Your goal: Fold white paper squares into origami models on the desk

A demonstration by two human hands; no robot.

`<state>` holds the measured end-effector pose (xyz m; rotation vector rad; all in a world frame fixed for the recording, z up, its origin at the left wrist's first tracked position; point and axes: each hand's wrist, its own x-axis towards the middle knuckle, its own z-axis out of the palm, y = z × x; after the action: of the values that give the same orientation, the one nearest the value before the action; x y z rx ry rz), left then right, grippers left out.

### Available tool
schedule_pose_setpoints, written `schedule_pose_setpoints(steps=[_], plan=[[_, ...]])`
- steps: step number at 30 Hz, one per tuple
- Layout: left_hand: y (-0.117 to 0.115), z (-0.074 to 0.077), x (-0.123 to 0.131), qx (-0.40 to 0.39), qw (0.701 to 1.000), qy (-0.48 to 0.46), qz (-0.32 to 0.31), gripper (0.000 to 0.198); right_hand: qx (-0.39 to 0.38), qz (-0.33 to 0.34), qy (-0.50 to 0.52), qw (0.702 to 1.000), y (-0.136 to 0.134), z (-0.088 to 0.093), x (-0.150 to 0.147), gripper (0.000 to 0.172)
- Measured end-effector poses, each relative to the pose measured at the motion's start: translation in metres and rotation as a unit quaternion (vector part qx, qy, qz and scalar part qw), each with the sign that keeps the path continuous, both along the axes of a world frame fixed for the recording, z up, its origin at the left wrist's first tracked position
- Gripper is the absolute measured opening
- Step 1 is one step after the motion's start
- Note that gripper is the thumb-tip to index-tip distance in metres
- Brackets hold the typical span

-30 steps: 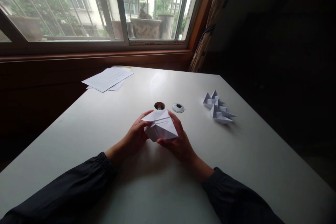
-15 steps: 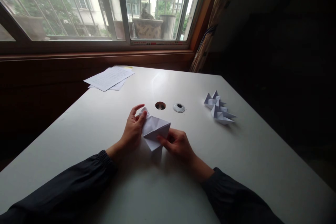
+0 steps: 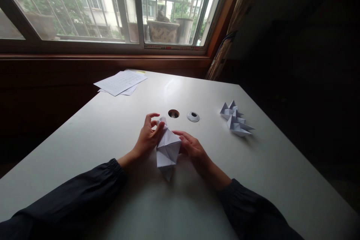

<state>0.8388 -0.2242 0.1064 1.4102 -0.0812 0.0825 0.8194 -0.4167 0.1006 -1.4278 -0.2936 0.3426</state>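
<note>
Outside, a planter (image 3: 163, 32) holds a plant (image 3: 161, 16); the left hand (image 3: 147, 137) grips folded paper (image 3: 168, 150).

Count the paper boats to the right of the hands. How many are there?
2: one paper boat sits at the back, and the other sits in front, touching it, on the white table. Another could be hidden behind them.

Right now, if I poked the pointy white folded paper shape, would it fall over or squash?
It probably tips easily, since the white folded paper shape narrows to a point at its lower end. Thin paper should feel very light. Its sharp creases may stiffen it a little, but a hard squeeze would likely dent it.
</note>
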Motion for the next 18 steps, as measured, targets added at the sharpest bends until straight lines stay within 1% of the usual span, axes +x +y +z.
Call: schedule_pose_setpoints(steps=[2, 4, 7, 9, 12, 14, 16, 18], plan=[[-0.001, -0.001, -0.004, 0.055, 0.998, -0.024, 0.020, 0.054, -0.034, -0.013, -0.036, 0.999, 0.003, -0.001, 0.001, 0.050], [-0.002, -0.002, -0.008, 0.100, 0.993, -0.049, 0.038, 0.050, -0.053, 0.002, -0.063, 0.997, 0.004, -0.001, 0.001, 0.050], [-0.006, -0.004, -0.011, 0.155, 0.982, -0.097, 0.050, 0.034, -0.046, 0.042, -0.050, 0.997, 0.004, 0.001, 0.000, 0.053], [-0.008, -0.002, -0.012, 0.165, 0.978, -0.126, 0.036, 0.029, -0.039, 0.040, -0.043, 0.998, 0.004, 0.003, -0.001, 0.053], [-0.011, 0.003, -0.012, 0.159, 0.977, -0.140, -0.015, 0.036, -0.035, -0.010, -0.062, 0.997, 0.004, 0.005, -0.001, 0.049], [-0.011, 0.006, -0.012, 0.170, 0.974, -0.144, -0.038, 0.042, -0.021, -0.053, -0.060, 0.997, 0.003, 0.006, -0.001, 0.050], [-0.011, 0.007, -0.011, 0.188, 0.971, -0.143, -0.041, 0.044, -0.001, -0.096, -0.030, 0.995, 0.001, 0.006, 0.000, 0.053], [-0.011, 0.007, -0.011, 0.207, 0.968, -0.139, -0.037, 0.045, 0.013, -0.123, -0.001, 0.992, 0.001, 0.006, 0.000, 0.053]])
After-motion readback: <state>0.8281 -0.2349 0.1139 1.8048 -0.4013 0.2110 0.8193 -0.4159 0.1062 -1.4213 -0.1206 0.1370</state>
